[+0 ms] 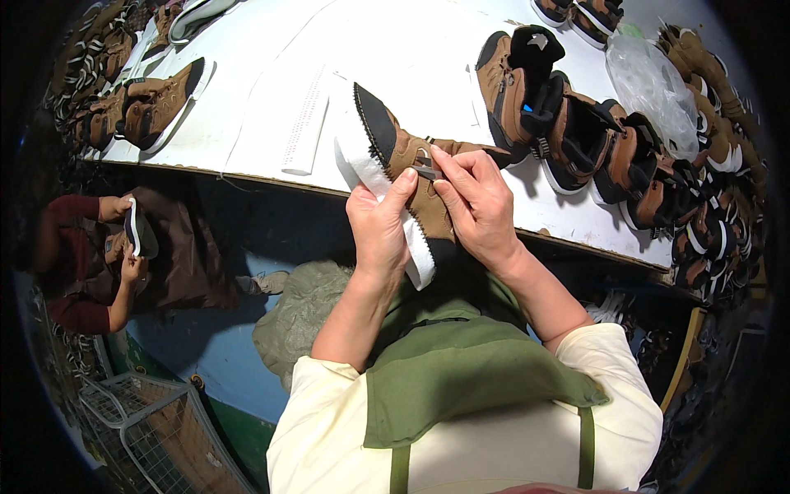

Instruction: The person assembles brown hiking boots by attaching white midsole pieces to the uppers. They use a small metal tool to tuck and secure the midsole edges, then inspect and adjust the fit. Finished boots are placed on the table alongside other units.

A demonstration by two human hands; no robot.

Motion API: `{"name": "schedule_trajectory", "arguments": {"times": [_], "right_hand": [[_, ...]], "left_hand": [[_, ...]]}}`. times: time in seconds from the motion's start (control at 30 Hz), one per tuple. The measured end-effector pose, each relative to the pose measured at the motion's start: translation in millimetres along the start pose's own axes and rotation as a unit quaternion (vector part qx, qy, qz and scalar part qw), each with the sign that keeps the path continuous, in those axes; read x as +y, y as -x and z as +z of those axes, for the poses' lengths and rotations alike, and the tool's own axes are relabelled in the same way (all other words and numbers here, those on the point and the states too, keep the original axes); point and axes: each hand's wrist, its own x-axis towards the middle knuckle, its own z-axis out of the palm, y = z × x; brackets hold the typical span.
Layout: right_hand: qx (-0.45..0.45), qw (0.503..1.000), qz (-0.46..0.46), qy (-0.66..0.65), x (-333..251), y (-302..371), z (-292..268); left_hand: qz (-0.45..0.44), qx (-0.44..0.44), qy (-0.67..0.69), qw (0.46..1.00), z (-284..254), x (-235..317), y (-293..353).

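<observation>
A brown and black boot [428, 198] is tilted on its side between my hands, just over the table's near edge. Its black rim has a toothed edge, and a white strip [421, 262] runs along the sole side. My left hand [380, 226] is closed round that sole side, its thumb pressed on the brown upper. Across from it, my right hand [481, 210] has its thumb and fingers pinched at the boot's front, by a small dark piece [426, 171]. Whether that piece is part of the boot, I cannot tell.
Several finished-looking boots [514, 90] line the white table's [247, 49] right side, beside a clear plastic bag [650, 86]. More boots [156, 107] stand at left, and a printed paper strip [306, 123] lies between. A co-worker [82, 263] holds a shoe at left, above a wire basket [173, 428].
</observation>
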Motion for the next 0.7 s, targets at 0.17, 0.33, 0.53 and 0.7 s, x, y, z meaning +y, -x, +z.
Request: {"name": "schedule_trajectory", "arguments": {"times": [0.17, 0.33, 0.53, 0.7], "right_hand": [[-0.018, 1.0, 0.02, -0.012, -0.9, -0.7, -4.0], [-0.016, 0.998, 0.037, -0.047, -2.9, -1.4, -2.4], [-0.016, 0.998, 0.038, -0.045, -2.9, -2.2, -0.4], [-0.013, 0.998, 0.04, -0.047, -4.6, -3.6, -0.2]], "left_hand": [[0.001, 0.004, 0.003, 1.0, 2.8, -1.0, -1.2], [0.005, 0.007, -0.011, 1.0, 4.4, 2.1, -0.5], [0.003, 0.019, -0.009, 1.0, 2.6, 2.0, -1.1], [0.007, 0.013, -0.005, 1.0, 0.5, 1.3, -2.5]]}}
